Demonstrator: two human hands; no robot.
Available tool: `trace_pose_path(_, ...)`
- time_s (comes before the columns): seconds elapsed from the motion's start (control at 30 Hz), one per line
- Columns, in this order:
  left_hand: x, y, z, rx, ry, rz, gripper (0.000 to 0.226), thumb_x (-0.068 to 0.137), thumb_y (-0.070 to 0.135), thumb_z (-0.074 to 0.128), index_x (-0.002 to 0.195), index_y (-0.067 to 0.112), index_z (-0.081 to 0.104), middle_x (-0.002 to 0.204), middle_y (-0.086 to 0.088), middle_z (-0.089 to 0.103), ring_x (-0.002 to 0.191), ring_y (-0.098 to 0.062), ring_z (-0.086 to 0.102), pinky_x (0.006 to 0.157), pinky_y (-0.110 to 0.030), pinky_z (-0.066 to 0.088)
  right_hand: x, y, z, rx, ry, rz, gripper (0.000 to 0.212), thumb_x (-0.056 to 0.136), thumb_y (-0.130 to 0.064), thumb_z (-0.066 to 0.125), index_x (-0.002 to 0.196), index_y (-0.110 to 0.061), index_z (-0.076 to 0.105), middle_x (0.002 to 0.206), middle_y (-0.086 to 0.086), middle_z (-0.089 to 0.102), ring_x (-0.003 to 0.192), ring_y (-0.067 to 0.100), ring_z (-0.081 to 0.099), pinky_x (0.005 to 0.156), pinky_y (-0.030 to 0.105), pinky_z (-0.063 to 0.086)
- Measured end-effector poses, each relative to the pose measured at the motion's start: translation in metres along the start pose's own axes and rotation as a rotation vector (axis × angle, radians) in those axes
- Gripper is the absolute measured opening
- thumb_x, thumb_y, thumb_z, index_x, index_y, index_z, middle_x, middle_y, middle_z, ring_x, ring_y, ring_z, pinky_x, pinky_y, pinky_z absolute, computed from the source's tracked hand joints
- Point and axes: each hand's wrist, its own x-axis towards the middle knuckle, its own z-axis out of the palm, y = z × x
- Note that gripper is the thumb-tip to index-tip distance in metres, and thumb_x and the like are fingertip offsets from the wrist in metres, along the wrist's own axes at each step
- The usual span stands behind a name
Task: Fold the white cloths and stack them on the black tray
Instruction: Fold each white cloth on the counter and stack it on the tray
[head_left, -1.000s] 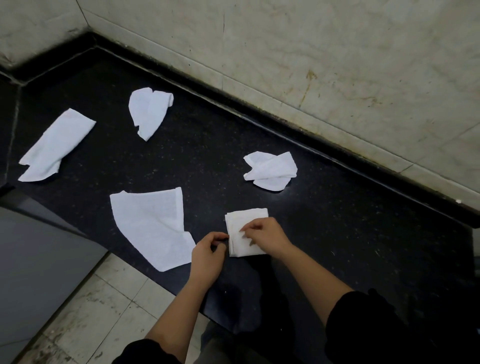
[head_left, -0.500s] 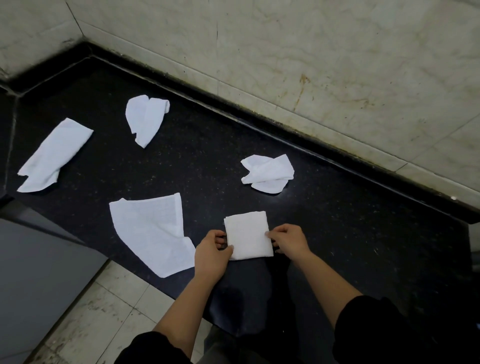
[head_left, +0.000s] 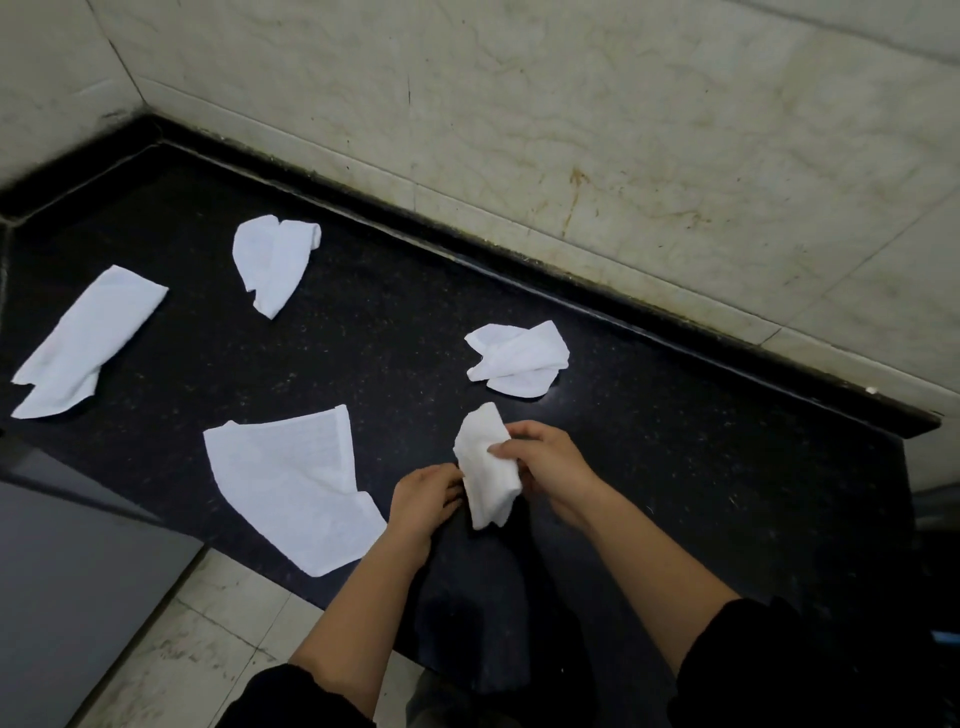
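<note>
A small folded cloth (head_left: 485, 462) is up off the black stone bench (head_left: 675, 467), tilted on end near the bench's front edge. The right hand (head_left: 545, 462) has its grip closed on the cloth, thumb across the near face and fingers curled behind. The left hand (head_left: 423, 499) sits just beside the cloth's lower left edge with its fingers bent toward it. Whether its grip pinches that edge or only touches it cannot be told. Four more white cloths lie on the bench, none neatly folded. A spread cloth (head_left: 291, 483) is near the front, left of the hands, and a long cloth (head_left: 85, 340) lies at the far left. One crumpled cloth (head_left: 272, 262) is toward the back corner and another rumpled cloth (head_left: 517, 358) lies just beyond the hands. No black tray shows in this view, so the stacking spot is unknown. The folded cloth looks light, soft and limp, and its layers will likely sag or slide open if it is held by one corner. The safer hold is probably a pinch across all layers near the folded edge, with the other hand flat underneath. The thin fabric should not slip on skin, and nothing about it is fragile. The fold appears done, and carrying the cloth to the tray seems next.
</note>
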Motion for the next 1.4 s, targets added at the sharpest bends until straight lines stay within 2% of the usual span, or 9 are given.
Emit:
trace_pose_path(0.1, -0.003, 0.012, 0.012, -0.289, -0.208, -0.17, 0.031, 0.082, 0.018, 0.058, 0.107, 0.002, 0.066, 0.099, -0.013, 0.072, 0.088, -0.025, 0.068, 0.072, -0.034, 0.055, -0.01, -0.016, -0.007, 0.051, -0.027, -0.044, 0.019, 0.082, -0.007, 0.068, 0.1, -0.012, 0.07, 0.092, 0.003, 0.075, 0.08, 0.013, 0.07, 0.064, 0.024, 0.055)
trace_pose_path(0.2, -0.005, 0.021, 0.026, -0.321, -0.31, -0.171, 0.039, 0.079, 0.018, 0.06, 0.114, 0.001, 0.063, 0.105, -0.016, 0.069, 0.092, -0.03, 0.064, 0.078, -0.041, 0.052, -0.019, -0.026, -0.022, 0.087, 0.004, -0.06, 0.019, 0.083, -0.006, 0.067, 0.102, -0.009, 0.07, 0.093, 0.005, 0.075, 0.081, 0.016, 0.069, 0.066, 0.027, 0.053)
trace_pose_path(0.3, -0.007, 0.03, 0.047, -0.244, -0.376, -0.127, 0.04, 0.081, 0.015, 0.059, 0.12, 0.004, 0.061, 0.112, -0.016, 0.067, 0.099, -0.031, 0.062, 0.085, -0.043, 0.051, -0.031, -0.031, -0.05, 0.102, 0.098, -0.072, 0.02, 0.083, -0.007, 0.067, 0.103, -0.007, 0.069, 0.095, 0.008, 0.074, 0.082, 0.018, 0.068, 0.066, 0.029, 0.053)
trace_pose_path(0.5, -0.019, 0.044, 0.096, -0.011, -0.514, -0.091, 0.031, 0.081, 0.011, 0.063, 0.112, 0.009, 0.065, 0.106, -0.01, 0.073, 0.092, -0.024, 0.071, 0.068, -0.034, 0.058, -0.064, -0.022, -0.117, 0.191, 0.253, -0.084, 0.022, 0.081, -0.011, 0.068, 0.102, -0.011, 0.07, 0.089, 0.004, 0.074, 0.075, 0.014, 0.069, 0.057, 0.026, 0.054)
trace_pose_path(0.7, -0.053, 0.059, 0.187, 0.172, -0.701, 0.015, 0.022, 0.083, 0.005, 0.064, 0.103, 0.011, 0.066, 0.1, -0.008, 0.076, 0.088, -0.021, 0.074, 0.063, -0.031, 0.058, -0.122, -0.017, -0.203, 0.318, 0.354, -0.14, 0.017, 0.073, -0.015, 0.073, 0.09, -0.017, 0.072, 0.095, 0.009, 0.072, 0.088, 0.025, 0.069, 0.064, 0.032, 0.056)
trace_pose_path(0.83, -0.095, 0.061, 0.263, 0.237, -0.826, 0.079, 0.029, 0.082, 0.006, 0.067, 0.111, 0.01, 0.068, 0.106, -0.008, 0.075, 0.093, -0.021, 0.073, 0.067, -0.029, 0.058, -0.174, -0.021, -0.271, 0.315, 0.454, -0.213, 0.014, 0.074, -0.009, 0.07, 0.086, -0.016, 0.071, 0.09, 0.008, 0.073, 0.081, 0.024, 0.069, 0.059, 0.029, 0.054)
trace_pose_path(0.97, -0.139, 0.057, 0.327, 0.265, -0.896, 0.115, 0.027, 0.082, 0.005, 0.066, 0.109, 0.008, 0.068, 0.104, -0.007, 0.075, 0.087, -0.019, 0.074, 0.064, -0.027, 0.058, -0.225, -0.029, -0.329, 0.282, 0.506, -0.261, 0.011, 0.077, -0.004, 0.067, 0.082, -0.014, 0.065, 0.075, 0.005, 0.069, 0.064, 0.016, 0.067, 0.051, 0.024, 0.051)
trace_pose_path(1.13, -0.199, 0.045, 0.412, 0.271, -0.983, 0.136, 0.028, 0.083, 0.004, 0.065, 0.111, 0.005, 0.065, 0.109, -0.012, 0.071, 0.083, -0.018, 0.073, 0.062, -0.026, 0.058, -0.292, -0.03, -0.41, 0.247, 0.552, -0.335, 0.014, 0.078, -0.002, 0.068, 0.077, -0.015, 0.065, 0.071, 0.002, 0.069, 0.061, 0.013, 0.066, 0.052, 0.023, 0.051)
trace_pose_path(1.4, -0.263, 0.013, 0.516, 0.38, -0.989, 0.137, 0.01, 0.084, 0.001, 0.056, 0.09, 0.008, 0.061, 0.078, -0.006, 0.066, 0.059, -0.014, 0.066, 0.053, -0.024, 0.057, -0.354, -0.009, -0.503, 0.301, 0.711, -0.316, 0.009, 0.079, -0.004, 0.068, 0.08, -0.011, 0.072, 0.073, 0.003, 0.068, 0.062, 0.014, 0.063, 0.047, 0.02, 0.048)
